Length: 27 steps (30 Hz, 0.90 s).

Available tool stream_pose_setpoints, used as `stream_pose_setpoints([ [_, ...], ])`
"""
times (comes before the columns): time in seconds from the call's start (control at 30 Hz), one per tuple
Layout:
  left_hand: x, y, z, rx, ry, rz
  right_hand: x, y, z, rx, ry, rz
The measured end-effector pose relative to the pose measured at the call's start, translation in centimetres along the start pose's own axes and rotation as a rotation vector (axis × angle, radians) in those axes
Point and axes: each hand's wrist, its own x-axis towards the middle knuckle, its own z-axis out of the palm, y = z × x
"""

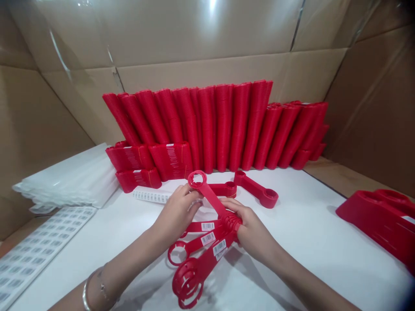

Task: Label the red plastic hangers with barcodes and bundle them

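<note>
My right hand [248, 222] is wrapped round one end of a fanned stack of red plastic pieces [210, 255], each a flat bar with an open ring at its end. Several lower pieces carry white barcode labels [219, 248]. One piece [212, 198] points up and away from the fan, and no label shows on its upper face. Beside its ring, my left hand [181, 207] has thumb and fingers pinched together; what they hold, if anything, I cannot make out. Under and behind that hand lies a strip of barcode labels [151, 195].
Tall stacks of red pieces [207, 129] line the back by cardboard walls [201, 69]. Two loose groups of pieces [256, 190] lie ahead of my hands. Plastic bags [74, 177] and label sheets [42, 246] are on the left; another red stack [376, 220] is on the right.
</note>
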Motion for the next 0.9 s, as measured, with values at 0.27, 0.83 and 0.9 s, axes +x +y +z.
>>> stream_pose_setpoints([
  [0.27, 0.2, 1.2, -1.7, -0.031, -0.083, 0.001, 0.1, 0.4, -0.1, 0.006, 0.043, 0.019],
  [0.83, 0.3, 3.4, -1.0, -0.344, -0.035, -0.207, -0.7, 0.5, 0.3, -0.325, 0.076, -0.040],
  [0.9, 0.3, 3.4, -0.9, -0.329, -0.028, -0.205, -0.8, 0.5, 0.3, -0.325, 0.074, -0.051],
])
